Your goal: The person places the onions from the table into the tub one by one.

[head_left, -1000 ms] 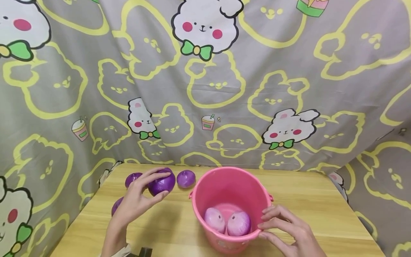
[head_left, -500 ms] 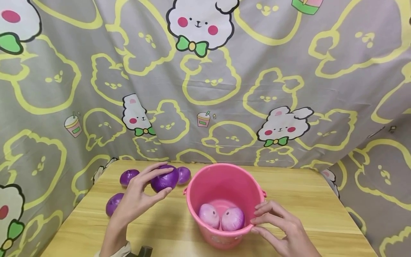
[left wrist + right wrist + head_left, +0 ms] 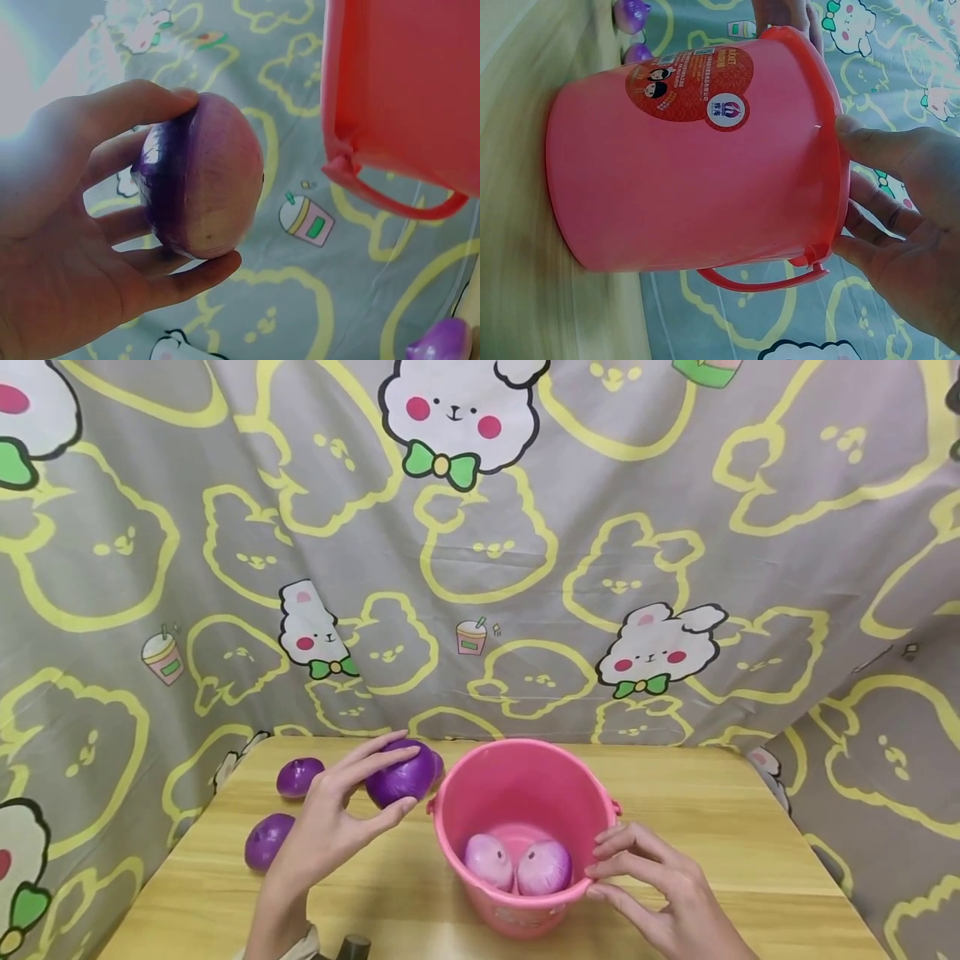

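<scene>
My left hand [image 3: 330, 814] grips a round purple onion [image 3: 402, 774] between thumb and fingers, raised left of the pink bucket [image 3: 528, 910]. In the left wrist view this onion [image 3: 217, 176] shows a dark purple half and a paler pink half. My right hand [image 3: 667, 889] holds the bucket's rim on the right side, fingers and thumb pinching its edge, as the right wrist view also shows. Inside the bucket lie two paler onions, a left one [image 3: 489, 860] and a right one [image 3: 545, 868], side by side at the bottom.
Two more purple onions, one farther back [image 3: 300, 777] and one nearer [image 3: 268, 842], lie on the wooden table [image 3: 712, 827] at the left. Another onion [image 3: 438, 766] peeks out behind the held one. A patterned grey curtain [image 3: 510, 568] closes off the back and sides.
My left hand has lifted the onion and carried it right, toward the bucket, so it covers most of the onion behind. My right hand stays on the rim. The head view has shifted slightly.
</scene>
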Action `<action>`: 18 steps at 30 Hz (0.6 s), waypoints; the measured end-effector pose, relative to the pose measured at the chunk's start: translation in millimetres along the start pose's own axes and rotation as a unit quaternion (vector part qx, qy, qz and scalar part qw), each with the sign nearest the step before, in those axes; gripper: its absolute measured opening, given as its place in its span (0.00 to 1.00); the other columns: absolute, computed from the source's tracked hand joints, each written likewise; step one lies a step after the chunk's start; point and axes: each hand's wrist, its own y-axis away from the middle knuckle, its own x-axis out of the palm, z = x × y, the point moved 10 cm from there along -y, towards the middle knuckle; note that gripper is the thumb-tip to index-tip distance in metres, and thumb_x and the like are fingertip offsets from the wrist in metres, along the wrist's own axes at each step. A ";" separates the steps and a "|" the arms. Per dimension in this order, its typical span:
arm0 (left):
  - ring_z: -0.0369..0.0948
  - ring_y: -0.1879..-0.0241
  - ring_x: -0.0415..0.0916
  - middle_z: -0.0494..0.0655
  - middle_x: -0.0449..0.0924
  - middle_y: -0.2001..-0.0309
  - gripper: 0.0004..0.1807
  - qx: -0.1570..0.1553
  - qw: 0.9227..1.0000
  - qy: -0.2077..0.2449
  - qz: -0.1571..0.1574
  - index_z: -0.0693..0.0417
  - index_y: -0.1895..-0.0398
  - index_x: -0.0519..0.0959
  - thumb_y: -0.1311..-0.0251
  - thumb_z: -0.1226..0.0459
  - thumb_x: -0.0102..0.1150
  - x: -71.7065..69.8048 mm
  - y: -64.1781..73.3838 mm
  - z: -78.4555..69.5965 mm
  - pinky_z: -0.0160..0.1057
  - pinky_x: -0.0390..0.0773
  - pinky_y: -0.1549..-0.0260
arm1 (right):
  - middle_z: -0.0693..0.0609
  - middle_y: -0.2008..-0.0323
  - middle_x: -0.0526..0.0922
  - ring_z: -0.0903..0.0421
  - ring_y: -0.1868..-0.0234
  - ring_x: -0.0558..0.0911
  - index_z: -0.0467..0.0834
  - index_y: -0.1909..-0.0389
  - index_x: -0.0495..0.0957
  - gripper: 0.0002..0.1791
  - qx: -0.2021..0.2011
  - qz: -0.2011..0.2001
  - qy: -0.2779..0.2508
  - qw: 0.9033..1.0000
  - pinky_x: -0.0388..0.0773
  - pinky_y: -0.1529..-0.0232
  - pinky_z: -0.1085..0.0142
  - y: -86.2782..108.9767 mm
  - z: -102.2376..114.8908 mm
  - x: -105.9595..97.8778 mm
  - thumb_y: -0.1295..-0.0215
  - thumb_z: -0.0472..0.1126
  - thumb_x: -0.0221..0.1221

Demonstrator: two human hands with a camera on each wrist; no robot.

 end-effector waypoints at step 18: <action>0.43 0.31 0.68 0.40 0.71 0.31 0.27 0.020 1.000 0.022 0.004 0.37 0.38 0.82 0.42 0.61 0.76 20.0 -15.7 -17.7 0.47 0.81 0.42 | 0.53 0.52 0.82 0.54 0.48 0.81 0.52 0.57 0.87 0.23 -0.013 -0.003 -0.007 1.000 0.77 0.42 0.74 -0.8 2.9 0.1 0.53 0.29 0.78</action>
